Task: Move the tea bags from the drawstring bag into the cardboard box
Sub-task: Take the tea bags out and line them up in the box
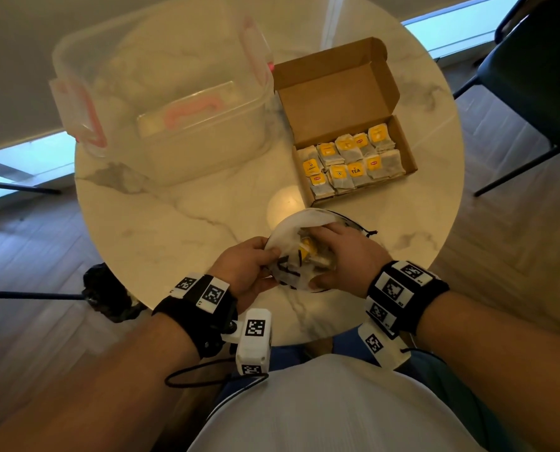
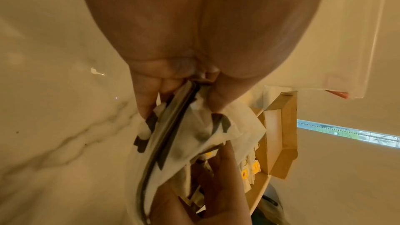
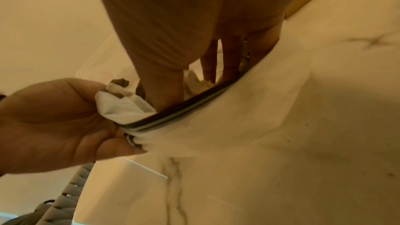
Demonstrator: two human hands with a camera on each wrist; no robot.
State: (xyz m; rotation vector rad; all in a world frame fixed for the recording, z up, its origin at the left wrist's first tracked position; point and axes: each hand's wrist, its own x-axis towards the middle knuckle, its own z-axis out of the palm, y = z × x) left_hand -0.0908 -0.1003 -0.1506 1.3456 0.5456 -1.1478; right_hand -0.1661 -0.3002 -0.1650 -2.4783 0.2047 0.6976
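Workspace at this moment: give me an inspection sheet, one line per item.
Surface: round marble-look table, glossy, veined.
Job's things: white drawstring bag at the near edge, mouth open, tea bags inside; cardboard box beyond it, lid up, two rows of tea bags lying in it.
Clutter: clear plastic bin with pink latches, left of the box.
Hands: left hand pinches the bag's rim; right hand reaches into the bag, and what it grasps cannot be told.
Cables: thin black cord looping below the left wrist camera; bag's black drawstring.
Surroundings: dark chair at far right, wooden floor, windows at floor level.
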